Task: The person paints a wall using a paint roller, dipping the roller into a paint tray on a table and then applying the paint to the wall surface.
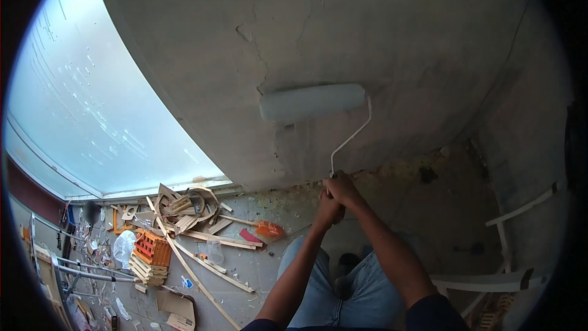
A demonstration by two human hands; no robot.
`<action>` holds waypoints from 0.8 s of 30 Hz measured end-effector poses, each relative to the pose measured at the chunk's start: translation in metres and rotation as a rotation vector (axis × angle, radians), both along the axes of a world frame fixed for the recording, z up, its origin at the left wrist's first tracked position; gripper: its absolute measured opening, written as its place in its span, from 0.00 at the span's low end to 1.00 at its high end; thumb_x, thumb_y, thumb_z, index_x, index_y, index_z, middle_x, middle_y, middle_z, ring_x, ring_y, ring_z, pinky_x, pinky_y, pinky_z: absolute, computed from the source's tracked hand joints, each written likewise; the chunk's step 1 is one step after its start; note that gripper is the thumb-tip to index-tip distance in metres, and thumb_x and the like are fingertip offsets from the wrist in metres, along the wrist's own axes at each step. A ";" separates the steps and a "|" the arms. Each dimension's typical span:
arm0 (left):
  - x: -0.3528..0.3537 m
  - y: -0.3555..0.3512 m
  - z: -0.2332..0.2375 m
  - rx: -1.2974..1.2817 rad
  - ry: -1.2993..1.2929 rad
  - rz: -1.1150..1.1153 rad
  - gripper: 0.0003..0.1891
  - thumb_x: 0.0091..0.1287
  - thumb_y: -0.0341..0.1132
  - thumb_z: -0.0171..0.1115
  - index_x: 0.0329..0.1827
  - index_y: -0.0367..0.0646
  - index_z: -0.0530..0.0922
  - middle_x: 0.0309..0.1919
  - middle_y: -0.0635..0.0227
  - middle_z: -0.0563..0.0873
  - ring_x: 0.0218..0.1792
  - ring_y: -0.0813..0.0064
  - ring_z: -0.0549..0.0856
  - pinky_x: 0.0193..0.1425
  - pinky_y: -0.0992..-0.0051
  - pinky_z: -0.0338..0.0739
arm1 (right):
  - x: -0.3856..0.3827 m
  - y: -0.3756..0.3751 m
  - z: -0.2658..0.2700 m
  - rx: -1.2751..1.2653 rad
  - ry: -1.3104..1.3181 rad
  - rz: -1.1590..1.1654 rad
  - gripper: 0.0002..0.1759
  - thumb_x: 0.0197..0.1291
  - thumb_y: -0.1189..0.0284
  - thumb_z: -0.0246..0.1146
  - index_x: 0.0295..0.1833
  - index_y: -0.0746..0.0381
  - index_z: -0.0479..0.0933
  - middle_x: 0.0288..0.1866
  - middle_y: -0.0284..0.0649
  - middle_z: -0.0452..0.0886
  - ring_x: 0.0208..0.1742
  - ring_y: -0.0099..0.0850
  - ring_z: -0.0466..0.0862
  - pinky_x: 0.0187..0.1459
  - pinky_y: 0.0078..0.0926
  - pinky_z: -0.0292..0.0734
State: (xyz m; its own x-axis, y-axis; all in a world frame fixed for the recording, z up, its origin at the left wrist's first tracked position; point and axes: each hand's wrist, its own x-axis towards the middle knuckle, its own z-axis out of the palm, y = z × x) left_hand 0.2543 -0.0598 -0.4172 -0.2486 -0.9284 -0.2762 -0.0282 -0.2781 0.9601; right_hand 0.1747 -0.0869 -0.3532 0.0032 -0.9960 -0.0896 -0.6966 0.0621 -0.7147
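Observation:
A paint roller [312,102] with a wide pale sleeve lies against the grey wall [392,37], and its bent wire frame runs down to my hands. My right hand [343,189] is closed around the handle near the wire. Just below and to the left, my left hand [330,208] is wrapped round the lower part of the handle. The grip itself is mostly hidden by my fingers. Thin cracks run down the wall above the roller's left end.
Scrap wood [184,208] and long strips lie at the wall's foot on the left, by an orange shovel [268,228]. Nearby are orange crates [152,248], a cardboard box [176,309] and a metal ladder [92,270]. A frosted window [92,104] fills the left; a white frame [490,282] stands right.

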 end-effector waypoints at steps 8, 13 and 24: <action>0.009 -0.041 0.105 -0.238 -0.008 0.010 0.26 0.53 0.44 0.62 0.47 0.31 0.68 0.36 0.55 0.80 0.41 0.67 0.80 0.45 0.71 0.72 | 0.000 -0.032 0.078 -0.363 0.349 0.210 0.05 0.42 0.75 0.60 0.22 0.67 0.73 0.24 0.50 0.78 0.29 0.45 0.81 0.31 0.36 0.75; -0.002 -0.010 0.043 -0.026 0.097 0.070 0.21 0.54 0.43 0.62 0.38 0.31 0.71 0.28 0.60 0.81 0.31 0.67 0.81 0.37 0.71 0.74 | -0.007 -0.022 -0.024 0.014 0.255 -0.020 0.18 0.46 0.64 0.54 0.29 0.71 0.76 0.33 0.59 0.78 0.39 0.55 0.78 0.43 0.45 0.73; -0.005 -0.008 0.075 -0.003 0.143 0.011 0.20 0.58 0.44 0.59 0.37 0.32 0.71 0.23 0.61 0.78 0.23 0.75 0.80 0.22 0.75 0.72 | -0.008 -0.009 0.071 -0.039 0.473 0.127 0.15 0.44 0.65 0.56 0.29 0.68 0.77 0.39 0.58 0.78 0.42 0.51 0.79 0.43 0.41 0.75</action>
State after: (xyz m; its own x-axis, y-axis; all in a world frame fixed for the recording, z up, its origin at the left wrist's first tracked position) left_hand 0.2491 -0.0683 -0.3419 -0.2753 -0.9319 -0.2363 0.1118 -0.2751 0.9549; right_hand 0.1669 -0.0955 -0.2825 0.0930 -0.9930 -0.0732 -0.9457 -0.0651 -0.3185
